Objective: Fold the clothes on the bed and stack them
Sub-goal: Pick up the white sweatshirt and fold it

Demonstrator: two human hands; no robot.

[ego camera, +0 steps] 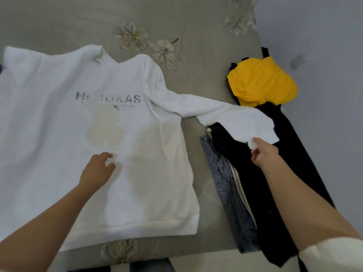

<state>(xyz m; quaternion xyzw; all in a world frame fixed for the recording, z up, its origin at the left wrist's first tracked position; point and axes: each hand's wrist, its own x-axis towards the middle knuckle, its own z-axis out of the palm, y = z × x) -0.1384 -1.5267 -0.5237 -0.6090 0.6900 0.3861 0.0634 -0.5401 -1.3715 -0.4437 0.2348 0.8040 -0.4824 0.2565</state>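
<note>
Head view: right grip (264, 154) pinches white sweatshirt (59, 118) cuff over dark stack (284, 173); left grip (97, 171) pinches its front.

- The white long-sleeved cotton sweatshirt (59, 124) runs off the left edge, far from the grip. Its other sleeve is out of view.
- The grey printed lettering (108, 98) on its chest is worn away mid-word, and the small line beneath is unreadable.
- The right hand (264, 154) has its fingertips buried in the bunched cuff (255, 132) it pinches.
- Just under the grip, the sleeve covers part of a folded black garment (284, 173). Beside it, a cream fabric layer (237, 178) shows only a thin edge.
- The left hand (98, 169), on the chest well away from the grip, is blurred: pinching or merely touching, I cannot tell.
- Beyond the grip, a small grey object (297, 60) is too blurred to identify.
</note>
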